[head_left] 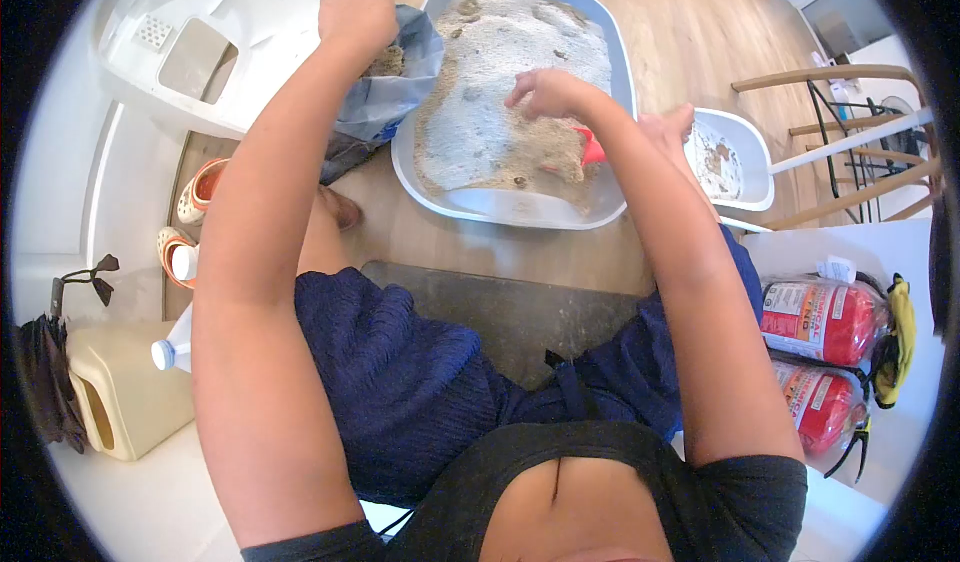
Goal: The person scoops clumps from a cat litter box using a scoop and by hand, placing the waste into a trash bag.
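A pale blue-grey tray (404, 167) on the floor holds grey and tan litter (480, 112) with darker clumps. My right hand (550, 94) hovers over the litter, fingers apart and holding nothing. Below it, a red scoop (593, 149) rests in the tray, partly hidden by my right forearm. My left hand (357, 10) is at the top edge of a greyish plastic bag (375, 104) beside the tray's left side. Its fingers are bent, and whether they pinch the bag is unclear. Some clumped litter shows inside the bag.
A large white plastic cover (270, 22) lies at the upper left. A white dustpan (755, 167) with debris stands right of the tray. Orange-lined clogs (195, 197) and a beige container (135, 392) are on the left. Fire extinguishers (835, 322) and a wooden chair (845, 74) are on the right.
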`<state>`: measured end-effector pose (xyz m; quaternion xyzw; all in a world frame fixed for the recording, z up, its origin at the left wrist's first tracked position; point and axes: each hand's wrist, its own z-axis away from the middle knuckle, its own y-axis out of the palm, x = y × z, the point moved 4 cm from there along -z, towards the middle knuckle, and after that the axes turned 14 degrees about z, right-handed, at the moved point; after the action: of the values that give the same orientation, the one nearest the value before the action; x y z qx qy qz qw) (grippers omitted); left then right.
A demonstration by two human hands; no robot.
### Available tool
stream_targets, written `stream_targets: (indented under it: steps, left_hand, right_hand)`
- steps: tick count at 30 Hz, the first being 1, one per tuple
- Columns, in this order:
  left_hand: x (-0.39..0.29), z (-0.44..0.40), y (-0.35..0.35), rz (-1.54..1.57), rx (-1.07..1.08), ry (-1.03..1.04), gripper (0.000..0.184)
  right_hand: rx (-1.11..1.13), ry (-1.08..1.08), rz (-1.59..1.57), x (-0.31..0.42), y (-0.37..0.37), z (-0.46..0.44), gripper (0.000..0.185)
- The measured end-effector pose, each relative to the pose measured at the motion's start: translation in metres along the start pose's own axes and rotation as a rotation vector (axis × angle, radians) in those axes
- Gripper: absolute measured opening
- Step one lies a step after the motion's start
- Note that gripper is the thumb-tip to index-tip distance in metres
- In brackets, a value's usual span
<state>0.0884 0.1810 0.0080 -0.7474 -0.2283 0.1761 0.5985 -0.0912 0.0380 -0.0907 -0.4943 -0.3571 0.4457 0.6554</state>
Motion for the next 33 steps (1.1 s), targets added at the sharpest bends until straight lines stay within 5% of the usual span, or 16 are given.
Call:
stream_targets:
  steps: [3, 5, 9, 11, 12, 14, 19, 23, 25, 28, 33]
  left_hand:
    - [-0.021, -0.005, 0.003, 0.142, -0.087, 0.133, 0.026]
    - [-0.037, -0.009, 0.007, 0.142, -0.035, 0.158, 0.027]
    - [-0.064, -0.012, 0.015, 0.135, 0.069, 0.206, 0.028]
    - [-0.072, -0.013, 0.018, 0.121, 0.087, 0.231, 0.027]
    - [-0.074, -0.013, 0.02, 0.105, 0.105, 0.247, 0.026]
    - [-0.078, -0.01, 0.017, 0.115, 0.12, 0.253, 0.026]
    - [-0.073, -0.008, 0.02, 0.129, 0.179, 0.245, 0.027]
    - [-0.066, -0.006, 0.02, 0.12, 0.176, 0.198, 0.029]
    - [-0.065, -0.003, 0.018, 0.079, 0.178, 0.206, 0.03]
    - [-0.068, 0.0, 0.015, 0.133, 0.178, 0.225, 0.026]
    - [-0.067, 0.003, 0.025, 0.132, 0.213, 0.219, 0.031]
  right_hand:
    - [-0.428, -0.215, -0.15, -0.008, 0.012, 0.006, 0.019]
    - [-0.304, 0.256, -0.042, -0.017, -0.004, 0.009, 0.023]
    - [-0.098, 0.124, -0.173, -0.021, 0.011, 0.016, 0.024]
    - [-0.389, -0.231, -0.148, -0.015, 0.031, 0.031, 0.018]
    - [-0.389, -0.226, -0.149, -0.016, 0.028, 0.04, 0.018]
    - [-0.139, 0.109, 0.262, -0.028, 0.02, 0.054, 0.017]
    - [0.011, 0.182, 0.716, -0.058, 0.047, 0.096, 0.021]
    - [-0.055, 0.13, 0.69, -0.065, 0.06, 0.1, 0.022]
    - [0.104, 0.31, 0.466, -0.068, 0.048, 0.096, 0.021]
    - [0.106, 0.104, 0.534, -0.048, 0.007, 0.075, 0.021]
    - [0.118, 0.142, 0.638, 0.005, -0.06, 0.05, 0.02]
